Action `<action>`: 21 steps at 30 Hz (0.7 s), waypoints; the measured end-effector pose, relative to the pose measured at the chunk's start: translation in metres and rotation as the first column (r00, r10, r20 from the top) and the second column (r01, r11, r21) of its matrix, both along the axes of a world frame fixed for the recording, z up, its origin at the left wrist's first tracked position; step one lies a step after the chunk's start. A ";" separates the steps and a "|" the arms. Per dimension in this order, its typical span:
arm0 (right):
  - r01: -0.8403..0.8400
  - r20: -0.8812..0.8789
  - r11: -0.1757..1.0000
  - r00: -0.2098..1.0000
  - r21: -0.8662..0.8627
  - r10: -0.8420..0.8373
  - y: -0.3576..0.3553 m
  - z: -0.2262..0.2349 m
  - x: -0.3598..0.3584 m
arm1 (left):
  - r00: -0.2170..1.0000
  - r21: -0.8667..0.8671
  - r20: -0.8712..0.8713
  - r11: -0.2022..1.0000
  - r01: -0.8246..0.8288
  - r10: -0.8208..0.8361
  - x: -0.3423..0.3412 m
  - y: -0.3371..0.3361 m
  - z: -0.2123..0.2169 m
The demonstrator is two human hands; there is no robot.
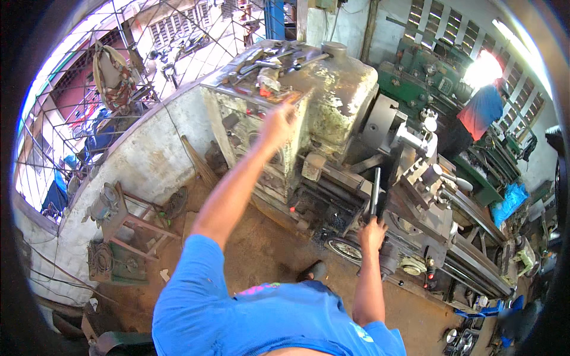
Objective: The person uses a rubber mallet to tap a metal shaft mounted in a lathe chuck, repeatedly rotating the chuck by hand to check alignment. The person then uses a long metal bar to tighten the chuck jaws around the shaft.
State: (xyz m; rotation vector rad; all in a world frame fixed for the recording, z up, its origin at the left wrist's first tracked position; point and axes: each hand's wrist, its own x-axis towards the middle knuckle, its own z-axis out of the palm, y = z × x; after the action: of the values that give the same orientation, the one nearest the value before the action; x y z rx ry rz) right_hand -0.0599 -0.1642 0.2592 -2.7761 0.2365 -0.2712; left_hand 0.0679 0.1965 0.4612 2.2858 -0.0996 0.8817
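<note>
A large worn lathe point(350, 95) fills the middle of the view. My left hand point(277, 123) is stretched out to the headstock's front edge, by the tools lying on its flat top point(279, 62); it is blurred, so its fingers are hard to read. My right hand point(372, 231) is low at the carriage, closed on the bottom end of a long dark bar or wrench point(376, 193) that stands nearly upright. The tool post point(427, 175) and chuck point(380, 127) are just beyond that bar.
A rusty metal stand point(127, 228) sits by the pale low wall point(142, 154) on the left. A green machine point(433, 71) and a person in blue and red point(481, 110) are at the back right. A handwheel point(344, 249) sticks out near my right hand.
</note>
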 end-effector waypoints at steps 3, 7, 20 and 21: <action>0.107 -0.058 0.994 0.993 0.028 -0.105 -0.005 -0.023 0.013 | 0.977 0.215 -0.046 0.957 -0.192 0.206 0.071 0.069 0.033; 0.064 0.018 0.998 0.998 -0.005 -0.064 -0.005 -0.036 0.006 | 0.928 0.416 -0.034 0.850 -0.324 0.371 0.155 0.171 0.071; 0.231 -0.248 0.940 0.954 0.252 -0.168 0.035 -0.005 -0.001 | 0.881 0.585 -0.401 0.811 0.035 0.251 0.360 0.336 0.014; 0.312 -0.333 0.886 0.923 0.343 -0.196 0.040 0.000 0.000 | 0.898 0.573 -0.385 0.818 0.052 0.212 0.358 0.330 0.015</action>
State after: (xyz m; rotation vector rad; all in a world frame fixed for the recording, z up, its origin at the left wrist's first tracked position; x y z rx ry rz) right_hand -0.0599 -0.1245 0.2589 -2.3692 0.6604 0.1173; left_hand 0.4262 0.5267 0.4757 3.0266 -0.0726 0.3755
